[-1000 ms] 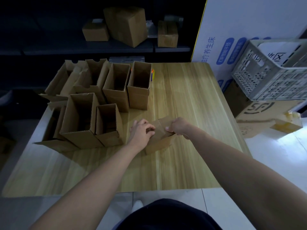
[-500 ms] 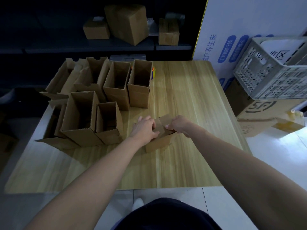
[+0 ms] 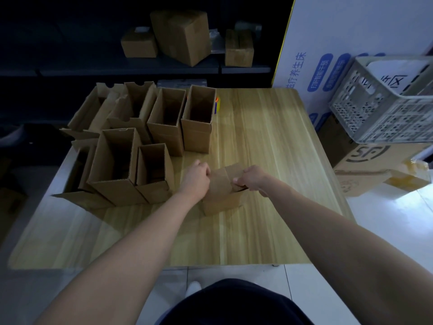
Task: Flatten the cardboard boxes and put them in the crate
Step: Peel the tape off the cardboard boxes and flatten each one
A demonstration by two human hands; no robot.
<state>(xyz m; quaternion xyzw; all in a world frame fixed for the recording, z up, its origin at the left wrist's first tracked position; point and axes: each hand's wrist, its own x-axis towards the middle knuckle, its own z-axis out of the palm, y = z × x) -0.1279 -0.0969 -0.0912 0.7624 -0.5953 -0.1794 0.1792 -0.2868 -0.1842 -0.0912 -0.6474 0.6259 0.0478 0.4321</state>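
Small box (image 3: 221,198), counter (image 3: 257,137): our left grip (image 3: 198,175) leaves its top, clasps left flap; right grip (image 3: 251,178) pinches right flap; flattening likely starting.

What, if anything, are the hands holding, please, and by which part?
The small cardboard box: left hand gripping its top-left edge, right hand pinching its top-right flap.

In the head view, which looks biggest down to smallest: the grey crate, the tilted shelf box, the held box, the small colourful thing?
1. grey crate
2. tilted shelf box and held box: nearly alike, and the held one is nearer the camera, so unranked
3. small colourful thing
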